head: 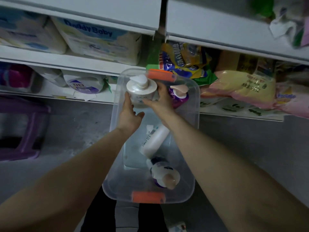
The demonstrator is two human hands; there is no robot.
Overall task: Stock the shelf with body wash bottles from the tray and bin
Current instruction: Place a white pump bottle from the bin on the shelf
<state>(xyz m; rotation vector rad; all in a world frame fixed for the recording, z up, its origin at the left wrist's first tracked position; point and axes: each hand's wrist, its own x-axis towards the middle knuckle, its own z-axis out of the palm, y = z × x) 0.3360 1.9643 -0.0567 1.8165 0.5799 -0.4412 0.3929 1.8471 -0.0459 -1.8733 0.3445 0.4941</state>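
Observation:
A clear plastic bin [192, 173] with orange latches stands on the floor below me, its far end against the shelves. Over that far end I hold a white pump bottle [141, 91] upright with both hands. My left hand [129, 114] grips its left side and my right hand [162, 101] wraps its right side. Just right of it, inside the bin, stands a purple pump bottle [179, 96]. A white bottle [154, 139] lies on its side at the bin's middle. A purple and white bottle [164, 175] lies at the near end.
White shelves [70, 61] hold nappy packs [100, 42] and a detergent pouch [85, 86] at left, and bagged goods [240, 86] at right. A purple stool [21, 129] stands on the grey floor at left.

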